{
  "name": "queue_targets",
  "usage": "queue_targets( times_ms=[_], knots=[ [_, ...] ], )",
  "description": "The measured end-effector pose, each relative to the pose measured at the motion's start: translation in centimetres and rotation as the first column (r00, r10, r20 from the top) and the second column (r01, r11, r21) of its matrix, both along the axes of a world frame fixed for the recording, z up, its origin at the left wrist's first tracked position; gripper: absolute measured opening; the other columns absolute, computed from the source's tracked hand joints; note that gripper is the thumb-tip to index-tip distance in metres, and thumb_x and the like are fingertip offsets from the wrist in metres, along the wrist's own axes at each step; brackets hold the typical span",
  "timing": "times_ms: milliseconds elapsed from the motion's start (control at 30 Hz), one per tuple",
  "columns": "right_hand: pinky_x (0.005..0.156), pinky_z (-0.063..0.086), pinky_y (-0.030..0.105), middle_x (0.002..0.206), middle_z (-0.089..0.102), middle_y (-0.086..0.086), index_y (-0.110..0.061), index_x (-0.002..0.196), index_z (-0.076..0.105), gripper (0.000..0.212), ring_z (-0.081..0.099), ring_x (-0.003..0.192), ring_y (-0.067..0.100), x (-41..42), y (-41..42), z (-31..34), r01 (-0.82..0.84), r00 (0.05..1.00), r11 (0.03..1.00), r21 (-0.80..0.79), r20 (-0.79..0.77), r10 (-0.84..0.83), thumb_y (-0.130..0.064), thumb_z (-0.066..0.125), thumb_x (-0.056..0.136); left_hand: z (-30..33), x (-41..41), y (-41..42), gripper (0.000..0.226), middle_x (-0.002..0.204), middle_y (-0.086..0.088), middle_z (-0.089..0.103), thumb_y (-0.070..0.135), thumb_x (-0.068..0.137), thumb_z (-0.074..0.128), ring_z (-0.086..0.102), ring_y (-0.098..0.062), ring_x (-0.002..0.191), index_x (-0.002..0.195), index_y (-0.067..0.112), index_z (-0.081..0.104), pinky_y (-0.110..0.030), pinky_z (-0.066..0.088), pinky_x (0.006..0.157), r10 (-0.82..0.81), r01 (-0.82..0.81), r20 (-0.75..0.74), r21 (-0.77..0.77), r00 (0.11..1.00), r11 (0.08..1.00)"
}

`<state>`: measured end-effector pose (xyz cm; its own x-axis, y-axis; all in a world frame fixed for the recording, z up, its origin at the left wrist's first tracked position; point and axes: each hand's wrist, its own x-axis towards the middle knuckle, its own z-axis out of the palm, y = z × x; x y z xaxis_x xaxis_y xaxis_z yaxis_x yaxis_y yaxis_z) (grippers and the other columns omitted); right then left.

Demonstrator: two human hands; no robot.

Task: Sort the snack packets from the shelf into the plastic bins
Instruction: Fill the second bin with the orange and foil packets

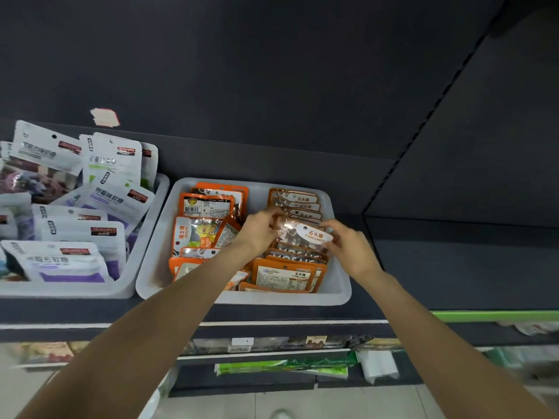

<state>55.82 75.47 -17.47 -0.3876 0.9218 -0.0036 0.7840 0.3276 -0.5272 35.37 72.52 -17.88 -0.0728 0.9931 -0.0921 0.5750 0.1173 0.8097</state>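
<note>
Over the right-hand plastic bin (338, 285), a stone candy packet (304, 234) is stretched between the left hand (260, 231) and right hand (352, 247), each pinching one end, above rows of orange packets (284, 275).

Dim dark shelving, soft blur throughout, wide-angle bending at edges.

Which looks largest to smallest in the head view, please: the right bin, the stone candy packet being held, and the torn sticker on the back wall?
1. right bin
2. stone candy packet
3. torn sticker, though it sits farther away
</note>
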Motion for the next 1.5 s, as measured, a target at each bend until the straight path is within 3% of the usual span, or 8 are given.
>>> queue_targets(
  times_ms=[133, 267, 500, 633, 833, 1000, 1233, 1500],
  knots=[
    [0.078, 0.053, 0.035, 0.114, 0.067, 0.001, -0.023, 0.117, 0.066, 0.025, 0.063, 0.1, 0.02, -0.6, -0.5, 0.0, 0.028, 0.999, 0.985, 0.171, 0.025, -0.033, -0.017, 0.055, 0.095, 0.4, -0.4, -1.8, 0.034, 0.105, 0.0, 0.058, 0.01, 0.086, 0.066, 0.058, -0.013, 0.099, 0.116, 0.011, 0.05, -0.016, 0.048, 0.077, 0.149, -0.152, 0.054, 0.045, 0.987, 0.987],
    [0.09, 0.041, 0.034, 0.119, 0.063, 0.004, -0.034, 0.128, 0.057, 0.039, 0.057, 0.108, 0.024, -1.6, -1.0, -0.6, -0.071, 0.906, 0.994, 0.081, 0.422, 0.03, -0.012, 0.046, 0.098, 0.6, -1.0, -4.2, 0.015, 0.089, 0.007, 0.058, 0.026, 0.086, 0.067, 0.059, -0.009, 0.085, 0.091, 0.018, 0.054, -0.011, 0.042, 0.062, -0.017, 0.014, -0.071, -0.035, 0.997, 0.999],
    [0.084, 0.05, 0.032, 0.112, 0.063, 0.004, -0.015, 0.112, 0.068, 0.022, 0.058, 0.1, 0.017, -1.3, -3.1, 0.8, -0.046, 0.999, 0.992, 0.119, 0.027, 0.043, -0.017, 0.061, 0.091, 1.3, -2.3, -6.5, 0.019, 0.104, 0.007, 0.059, 0.014, 0.086, 0.066, 0.06, -0.006, 0.092, 0.103, 0.021, 0.063, -0.019, 0.05, 0.079, -0.265, 0.253, -0.127, -0.106, 0.956, 0.962],
    [0.08, 0.051, 0.031, 0.1, 0.064, -0.001, -0.018, 0.095, 0.072, 0.01, 0.061, 0.092, 0.017, -1.2, -4.8, 1.0, -0.143, 0.984, 0.99, 0.0, 0.106, 0.142, -0.02, 0.067, 0.086, 0.3, -1.2, -6.2, 0.014, 0.105, -0.001, 0.061, 0.007, 0.086, 0.064, 0.06, -0.019, 0.101, 0.096, 0.017, 0.065, -0.03, 0.051, 0.088, -0.15, 0.144, -0.241, -0.046, 0.959, 0.989],
    [0.086, 0.05, 0.035, 0.119, 0.049, -0.002, -0.021, 0.114, 0.065, 0.026, 0.053, 0.108, 0.018, -2.5, -6.0, 1.2, -0.084, 0.943, 0.994, 0.072, 0.328, 0.056, -0.028, 0.064, 0.089, 0.0, -0.5, -6.3, 0.016, 0.117, -0.005, 0.056, 0.008, 0.086, 0.065, 0.058, -0.021, 0.105, 0.099, 0.017, 0.064, -0.033, 0.051, 0.092, -0.041, 0.052, -0.218, 0.044, 0.975, 0.998],
    [0.083, 0.05, 0.035, 0.119, 0.048, 0.001, -0.015, 0.101, 0.069, 0.015, 0.054, 0.102, 0.018, -2.8, -6.5, 0.5, -0.03, 0.957, 0.998, 0.062, 0.291, 0.011, -0.022, 0.061, 0.091, 0.1, -1.9, -8.8, 0.021, 0.11, -0.002, 0.054, 0.014, 0.08, 0.073, 0.059, -0.014, 0.099, 0.098, 0.016, 0.064, -0.025, 0.051, 0.084, -0.115, 0.13, -0.114, 0.126, 0.987, 0.983],
    [0.085, 0.051, 0.034, 0.118, 0.05, 0.001, -0.013, 0.093, 0.071, 0.009, 0.054, 0.104, 0.016, -2.1, -7.2, 0.4, 0.05, 0.99, 0.997, 0.063, 0.126, -0.058, -0.019, 0.066, 0.088, 0.2, -3.2, -9.4, 0.012, 0.11, -0.001, 0.056, 0.013, 0.086, 0.065, 0.051, -0.017, 0.105, 0.096, 0.014, 0.071, -0.033, 0.043, 0.095, -0.298, 0.334, -0.387, 0.028, 0.873, 0.942],
    [0.071, 0.052, 0.031, 0.107, 0.065, 0.002, -0.018, 0.095, 0.069, 0.01, 0.062, 0.091, 0.017, -0.5, -6.9, 0.9, 0.074, 0.988, 0.993, 0.091, 0.129, -0.086, -0.024, 0.063, 0.09, 0.5, -0.3, -7.8, 0.014, 0.11, -0.003, 0.057, 0.015, 0.096, 0.051, 0.056, -0.018, 0.1, 0.104, 0.015, 0.062, -0.029, 0.049, 0.088, -0.109, 0.186, -0.409, 0.154, 0.906, 0.97]
  ],
)
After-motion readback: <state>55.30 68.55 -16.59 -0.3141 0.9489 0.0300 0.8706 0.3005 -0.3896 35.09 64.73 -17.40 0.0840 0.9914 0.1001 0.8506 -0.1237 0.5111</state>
